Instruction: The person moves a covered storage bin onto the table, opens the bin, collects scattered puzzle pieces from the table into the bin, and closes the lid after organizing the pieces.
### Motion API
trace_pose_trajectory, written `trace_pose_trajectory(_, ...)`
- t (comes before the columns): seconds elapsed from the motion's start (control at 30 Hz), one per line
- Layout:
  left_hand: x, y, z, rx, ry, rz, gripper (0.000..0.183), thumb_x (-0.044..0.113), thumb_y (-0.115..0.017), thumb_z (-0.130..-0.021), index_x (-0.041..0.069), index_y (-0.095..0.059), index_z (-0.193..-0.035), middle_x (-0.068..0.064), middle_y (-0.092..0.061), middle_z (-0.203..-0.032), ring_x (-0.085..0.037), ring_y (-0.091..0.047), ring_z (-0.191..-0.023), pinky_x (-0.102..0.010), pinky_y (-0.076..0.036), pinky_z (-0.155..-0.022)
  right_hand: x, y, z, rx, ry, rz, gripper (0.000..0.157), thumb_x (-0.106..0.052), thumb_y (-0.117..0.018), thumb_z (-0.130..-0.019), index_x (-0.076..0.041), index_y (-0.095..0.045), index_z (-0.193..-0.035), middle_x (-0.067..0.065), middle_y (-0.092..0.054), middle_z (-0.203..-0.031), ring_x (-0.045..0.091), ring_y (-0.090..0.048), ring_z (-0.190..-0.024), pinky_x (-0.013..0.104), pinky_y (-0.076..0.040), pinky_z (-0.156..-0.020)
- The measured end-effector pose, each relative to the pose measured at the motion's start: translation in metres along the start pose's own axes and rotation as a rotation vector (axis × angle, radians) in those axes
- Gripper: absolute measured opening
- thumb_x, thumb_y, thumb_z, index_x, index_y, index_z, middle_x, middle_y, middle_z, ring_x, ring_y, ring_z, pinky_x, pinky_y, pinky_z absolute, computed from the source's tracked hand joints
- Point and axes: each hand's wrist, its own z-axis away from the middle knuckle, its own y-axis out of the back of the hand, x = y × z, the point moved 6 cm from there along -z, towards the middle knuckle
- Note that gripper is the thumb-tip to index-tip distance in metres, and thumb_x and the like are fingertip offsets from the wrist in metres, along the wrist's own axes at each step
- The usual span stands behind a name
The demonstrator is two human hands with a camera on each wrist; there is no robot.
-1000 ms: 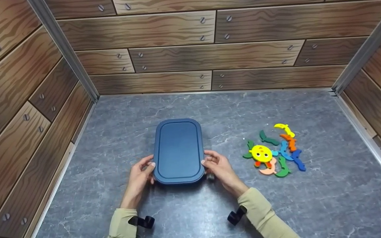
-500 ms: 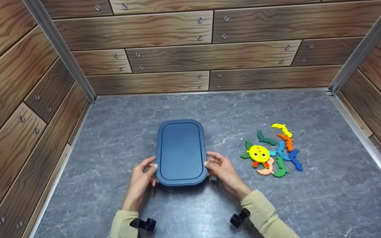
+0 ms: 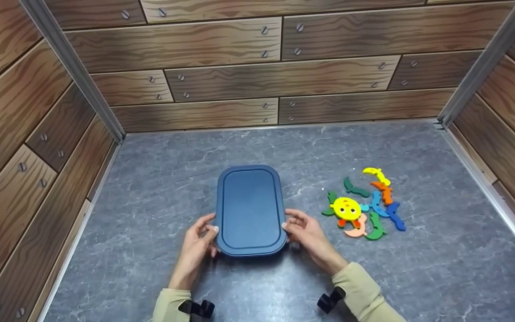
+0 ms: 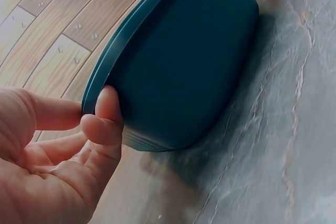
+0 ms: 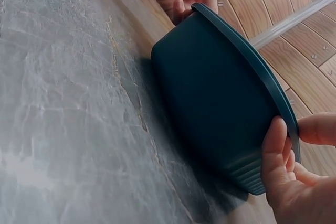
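Observation:
A dark blue rectangular container (image 3: 252, 210) with rounded corners and a flat lid is in the middle of the head view, its long side pointing away from me. My left hand (image 3: 195, 246) pinches its left rim near the front corner, thumb on top and fingers underneath. On the opposite side, my right hand (image 3: 313, 243) pinches the right rim the same way. Both wrist views show the smooth side wall (image 4: 184, 61) narrowing towards the base, just above its shadow. Whether the base touches the table cannot be told. The inside is hidden.
Right of the container lie several colourful puzzle pieces: a yellow smiling face piece (image 3: 347, 209), curved pieces such as a dark green one (image 3: 355, 188), an orange one (image 3: 385, 192) and a blue one (image 3: 396, 216). Wood-patterned walls (image 3: 221, 80) enclose the grey marbled table (image 3: 172, 174).
Both hands have carried or slid the container a little to the right, towards the puzzle pieces, keeping the same grip. The head view has shifted slightly; the pieces lie as before.

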Motion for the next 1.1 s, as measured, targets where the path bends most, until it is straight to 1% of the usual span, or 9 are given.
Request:
trace_pose_trajectory(0.1,0.000,-0.004,0.001,-0.015,-0.004,0.002,0.048,-0.002,-0.054,-0.095,-0.007,-0.044,-0.141,-0.012,-0.056,-0.088,-0.014,-0.049,-0.048,-0.022,-0.042,-0.043,0.000,0.004,0.002,0.000,-0.005,0.003,0.051,-0.003,-0.064,-0.090,0.009,-0.047,-0.136,0.013,-0.062,-0.099,0.018,-0.060,-0.077,0.028,-0.053,-0.066)
trace_pose_trajectory(0.33,0.000,-0.012,0.001,-0.065,-0.014,0.019,0.051,-0.001,-0.056,-0.095,-0.007,-0.041,-0.143,-0.012,-0.056,-0.089,-0.014,-0.051,-0.049,-0.023,-0.045,-0.044,0.000,0.013,0.005,0.012,-0.014,0.021,0.052,-0.006,-0.065,-0.090,0.008,-0.047,-0.136,0.015,-0.063,-0.101,0.019,-0.061,-0.075,0.028,-0.053,-0.066)
trace_pose_trajectory(0.53,-0.001,-0.020,0.000,-0.091,0.005,0.042,0.051,-0.001,-0.057,-0.095,-0.006,-0.041,-0.143,-0.012,-0.057,-0.089,-0.015,-0.053,-0.050,-0.024,-0.047,-0.044,-0.001,0.021,0.008,0.030,-0.021,0.020,0.051,-0.005,-0.065,-0.089,0.008,-0.049,-0.135,0.015,-0.064,-0.100,0.019,-0.060,-0.075,0.028,-0.053,-0.066)
trace_pose_trajectory(0.7,-0.003,-0.026,0.001,-0.096,0.028,0.052,0.051,0.000,-0.057,-0.094,-0.004,-0.042,-0.143,-0.010,-0.056,-0.088,-0.017,-0.054,-0.051,-0.026,-0.048,-0.045,-0.001,0.028,0.011,0.040,-0.033,0.022,0.050,-0.006,-0.066,-0.089,0.008,-0.049,-0.135,0.014,-0.064,-0.099,0.018,-0.061,-0.075,0.028,-0.053,-0.066)
trace_pose_trajectory(0.9,-0.005,-0.033,0.002,-0.101,0.049,0.079,0.052,0.001,-0.058,-0.094,-0.001,-0.043,-0.143,-0.010,-0.055,-0.088,-0.017,-0.055,-0.052,-0.026,-0.048,-0.046,-0.002,0.036,0.014,0.052,-0.026,0.030,0.051,-0.007,-0.066,-0.090,0.009,-0.048,-0.136,0.014,-0.065,-0.101,0.018,-0.061,-0.076,0.029,-0.054,-0.066)
trace_pose_trajectory(1.1,-0.007,-0.040,0.003,-0.134,0.055,0.096,0.054,0.001,-0.058,-0.094,0.000,-0.040,-0.145,-0.009,-0.054,-0.089,-0.017,-0.055,-0.052,-0.027,-0.050,-0.047,0.000,0.044,0.018,0.096,-0.064,0.040,0.048,-0.007,-0.067,-0.090,0.006,-0.052,-0.134,0.014,-0.066,-0.102,0.020,-0.061,-0.078,0.029,-0.053,-0.066)
